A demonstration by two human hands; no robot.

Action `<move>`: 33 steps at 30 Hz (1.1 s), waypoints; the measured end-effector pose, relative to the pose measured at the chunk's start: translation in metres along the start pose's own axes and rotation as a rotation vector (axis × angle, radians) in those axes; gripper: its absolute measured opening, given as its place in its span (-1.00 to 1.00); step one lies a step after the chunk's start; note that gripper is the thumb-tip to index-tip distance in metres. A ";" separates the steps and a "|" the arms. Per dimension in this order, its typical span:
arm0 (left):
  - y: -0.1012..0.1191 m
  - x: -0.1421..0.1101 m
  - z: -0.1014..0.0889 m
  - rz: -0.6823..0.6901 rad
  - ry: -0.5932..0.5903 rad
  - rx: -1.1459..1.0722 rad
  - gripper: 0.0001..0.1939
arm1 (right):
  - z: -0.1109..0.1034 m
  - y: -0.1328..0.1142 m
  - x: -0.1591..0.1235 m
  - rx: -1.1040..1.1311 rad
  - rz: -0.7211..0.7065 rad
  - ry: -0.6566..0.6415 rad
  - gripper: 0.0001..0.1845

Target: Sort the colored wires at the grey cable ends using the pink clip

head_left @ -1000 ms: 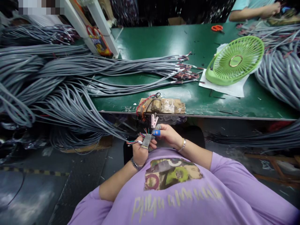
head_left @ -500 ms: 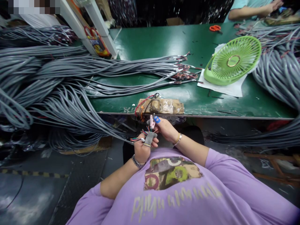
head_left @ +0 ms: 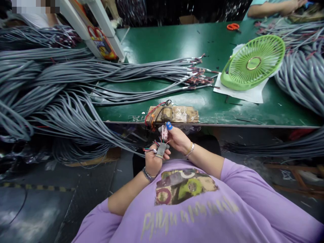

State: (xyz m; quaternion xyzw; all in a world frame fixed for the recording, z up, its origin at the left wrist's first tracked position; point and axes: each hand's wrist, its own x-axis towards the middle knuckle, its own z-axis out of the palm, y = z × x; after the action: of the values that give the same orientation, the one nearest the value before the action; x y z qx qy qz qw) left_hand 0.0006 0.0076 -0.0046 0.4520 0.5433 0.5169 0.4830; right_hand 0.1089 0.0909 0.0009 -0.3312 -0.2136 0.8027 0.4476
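- Right hand (head_left: 180, 139) raised since a second ago: its one blue band (head_left: 169, 126), then below the pink clip (head_left: 165, 134), now sits against it.
- Right fingers: thumb and a finger pinching the clip, one in number, just below the counter's (head_left: 220, 116) near edge, center of frame.
- Left hand (head_left: 153, 163): curled, pressed together on coloured wires (head_left: 162, 139), several, too fine to count; one grey cover (head_left: 161, 150) on top.
- One wooden block (head_left: 187, 115) at the near edge, just above the hands.
- Two cable heaps, strands beyond counting: left heap (head_left: 58, 74) spilling past the edge toward the left hand; right heap (head_left: 298, 76) at frame right.
- One green fan (head_left: 268, 57) on white sheet (head_left: 253, 97); one pair of orange scissors (head_left: 232, 26), upper right.
- Room: green surface from block rightward, below fan, dark scraps on it; both hands off the edge, well apart from fan.
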 end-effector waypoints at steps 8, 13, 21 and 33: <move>-0.003 -0.009 -0.009 0.058 -0.010 -0.007 -0.74 | -0.012 -0.001 -0.004 0.022 0.172 -0.055 -0.39; -0.001 -0.009 -0.017 0.207 0.071 0.088 -0.76 | -0.012 -0.009 -0.008 -0.006 0.205 -0.112 -0.39; 0.011 0.010 -0.022 0.371 0.115 0.440 -0.86 | -0.006 -0.009 -0.012 -0.085 0.046 -0.075 -0.54; 0.001 0.024 -0.026 0.739 0.054 0.766 -0.91 | -0.003 0.000 -0.006 -0.145 -0.037 -0.035 -0.40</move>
State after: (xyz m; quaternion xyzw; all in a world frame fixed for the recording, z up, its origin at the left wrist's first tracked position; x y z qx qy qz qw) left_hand -0.0283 0.0277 -0.0052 0.7437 0.5100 0.4287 0.0546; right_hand 0.1132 0.0859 0.0013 -0.3447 -0.2852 0.7823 0.4334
